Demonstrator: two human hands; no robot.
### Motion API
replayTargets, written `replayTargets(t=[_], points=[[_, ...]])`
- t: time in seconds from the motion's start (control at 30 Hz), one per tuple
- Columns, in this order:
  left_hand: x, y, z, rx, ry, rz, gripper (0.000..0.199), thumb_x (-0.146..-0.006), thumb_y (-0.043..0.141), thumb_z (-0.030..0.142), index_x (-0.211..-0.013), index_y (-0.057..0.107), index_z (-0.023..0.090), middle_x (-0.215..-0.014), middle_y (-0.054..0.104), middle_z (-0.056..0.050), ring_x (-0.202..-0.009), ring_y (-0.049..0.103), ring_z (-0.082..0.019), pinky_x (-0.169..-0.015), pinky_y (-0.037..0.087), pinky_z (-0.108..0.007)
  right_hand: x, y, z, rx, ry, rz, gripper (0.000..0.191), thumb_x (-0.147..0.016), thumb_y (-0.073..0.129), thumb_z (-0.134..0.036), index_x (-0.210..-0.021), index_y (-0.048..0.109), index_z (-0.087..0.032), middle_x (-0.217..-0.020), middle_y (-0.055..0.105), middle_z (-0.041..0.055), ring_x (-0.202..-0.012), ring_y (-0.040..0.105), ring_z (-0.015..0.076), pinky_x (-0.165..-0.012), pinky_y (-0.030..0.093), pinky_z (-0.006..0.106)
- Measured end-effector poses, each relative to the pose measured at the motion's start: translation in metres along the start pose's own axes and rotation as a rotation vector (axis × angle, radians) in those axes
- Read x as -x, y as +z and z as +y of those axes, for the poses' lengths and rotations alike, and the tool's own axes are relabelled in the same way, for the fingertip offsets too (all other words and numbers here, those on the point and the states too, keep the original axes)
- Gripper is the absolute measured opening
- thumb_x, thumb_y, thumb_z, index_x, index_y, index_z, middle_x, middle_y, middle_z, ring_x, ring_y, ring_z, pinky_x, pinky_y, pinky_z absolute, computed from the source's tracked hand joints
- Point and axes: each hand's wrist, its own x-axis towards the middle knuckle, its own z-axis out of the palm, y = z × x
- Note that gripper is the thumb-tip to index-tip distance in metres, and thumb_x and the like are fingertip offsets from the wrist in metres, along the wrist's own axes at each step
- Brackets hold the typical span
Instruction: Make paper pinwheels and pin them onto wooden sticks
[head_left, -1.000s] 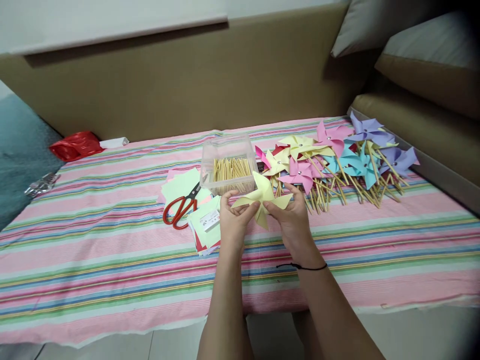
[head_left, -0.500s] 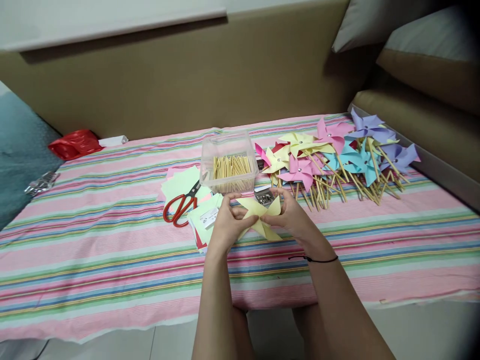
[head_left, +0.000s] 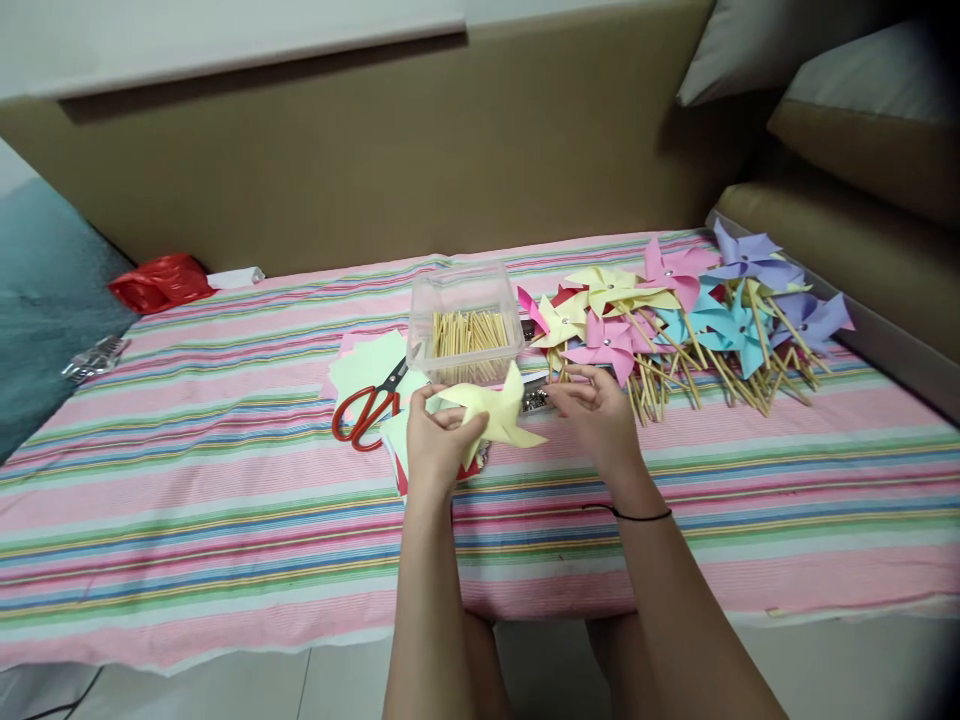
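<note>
A pale yellow paper pinwheel (head_left: 499, 405) with no stick is pinched in my left hand (head_left: 442, 435), thumb on top. My right hand (head_left: 600, 415) is apart from it, at the right edge of a small box of metal fasteners (head_left: 535, 397). Its thumb and fingertips are drawn together there; anything between them is too small to make out. Behind my hands stands a clear plastic container (head_left: 465, 362) of short wooden sticks (head_left: 469, 333).
Red-handled scissors (head_left: 367, 415) lie on coloured paper sheets (head_left: 367, 362) to the left. Finished pinwheels on sticks (head_left: 675, 320) are heaped at the right. A red bag (head_left: 161, 284) sits far left on the striped cloth (head_left: 225, 450).
My right hand has let go of the yellow pinwheel and moved right to the fastener box. My left hand has shifted slightly left, still holding the pinwheel, which is now turned.
</note>
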Motion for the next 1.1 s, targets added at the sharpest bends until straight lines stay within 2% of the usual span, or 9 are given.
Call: replayTargets(t=[0.03, 0.1, 0.2, 0.33, 0.5, 0.67, 0.97, 1.1], points=[[-0.001, -0.003, 0.001, 0.035, 0.001, 0.051, 0.064, -0.052, 0.080, 0.021, -0.102, 0.039, 0.021, -0.063, 0.067, 0.000, -0.048, 0.062, -0.016, -0.047, 0.049, -0.025, -0.003, 0.000, 0.003, 0.119, -0.075, 0.058, 0.029, -0.073, 0.069, -0.035, -0.097, 0.062, -0.019, -0.081, 0.070, 0.0050, -0.078, 0.065, 0.0217, -0.074, 0.050, 0.039], [-0.003, -0.007, 0.004, 0.107, 0.001, 0.148, 0.065, -0.049, 0.080, 0.018, -0.100, 0.039, 0.020, -0.062, 0.066, 0.002, -0.049, 0.062, -0.016, -0.049, 0.050, -0.025, -0.010, 0.001, 0.009, 0.390, -0.247, 0.089, 0.010, -0.077, 0.063, -0.028, -0.080, 0.066, -0.019, -0.084, 0.069, 0.0063, -0.082, 0.061, 0.0226, -0.078, 0.047, 0.039], [-0.004, -0.011, 0.005, 0.184, 0.012, 0.224, 0.067, -0.046, 0.080, 0.015, -0.100, 0.040, 0.020, -0.060, 0.064, 0.004, -0.049, 0.062, -0.014, -0.050, 0.049, -0.023, -0.017, 0.006, 0.016, 0.737, -0.429, 0.055, 0.013, -0.077, 0.058, -0.018, -0.071, 0.069, -0.019, -0.089, 0.065, 0.0081, -0.092, 0.051, 0.0253, -0.084, 0.040, 0.040], [-0.004, -0.012, 0.004, 0.218, 0.016, 0.201, 0.067, -0.048, 0.080, 0.017, -0.099, 0.038, 0.021, -0.063, 0.066, 0.001, -0.050, 0.063, -0.016, -0.050, 0.050, -0.025, -0.021, 0.016, 0.021, 1.006, -0.426, 0.023, 0.019, -0.078, 0.057, -0.017, -0.065, 0.071, -0.020, -0.086, 0.060, 0.0085, -0.091, 0.043, 0.0269, -0.079, 0.034, 0.039], [-0.003, -0.013, 0.003, 0.213, 0.013, 0.160, 0.065, -0.049, 0.081, 0.018, -0.098, 0.038, 0.021, -0.065, 0.068, 0.000, -0.051, 0.064, -0.017, -0.053, 0.051, -0.027, -0.023, 0.026, 0.026, 1.067, -0.366, -0.008, 0.018, -0.078, 0.059, -0.020, -0.066, 0.073, -0.021, -0.083, 0.060, 0.0087, -0.087, 0.042, 0.0259, -0.073, 0.032, 0.038], [-0.004, -0.017, 0.004, 0.224, 0.012, 0.163, 0.067, -0.049, 0.080, 0.018, -0.100, 0.038, 0.021, -0.065, 0.068, -0.001, -0.051, 0.064, -0.017, -0.053, 0.050, -0.026, -0.023, 0.032, 0.027, 1.095, -0.397, 0.019, 0.019, -0.075, 0.060, -0.017, -0.061, 0.072, -0.020, -0.077, 0.059, 0.0099, -0.083, 0.043, 0.0263, -0.068, 0.030, 0.036], [-0.002, -0.017, 0.004, 0.220, 0.001, 0.138, 0.065, -0.050, 0.081, 0.020, -0.099, 0.038, 0.021, -0.066, 0.069, -0.002, -0.052, 0.064, -0.018, -0.052, 0.051, -0.027, -0.022, 0.037, 0.030, 1.150, -0.355, 0.038, 0.022, -0.077, 0.054, -0.014, -0.061, 0.068, -0.018, -0.081, 0.060, 0.0125, -0.086, 0.043, 0.0286, -0.069, 0.031, 0.038], [-0.001, -0.017, 0.003, 0.216, -0.002, 0.143, 0.067, -0.049, 0.082, 0.022, -0.099, 0.038, 0.022, -0.065, 0.068, 0.000, -0.050, 0.064, -0.018, -0.051, 0.051, -0.028, -0.021, 0.039, 0.033, 1.180, -0.402, 0.029, 0.023, -0.081, 0.049, -0.014, -0.068, 0.068, -0.017, -0.084, 0.060, 0.0139, -0.087, 0.043, 0.0285, -0.069, 0.030, 0.038]])
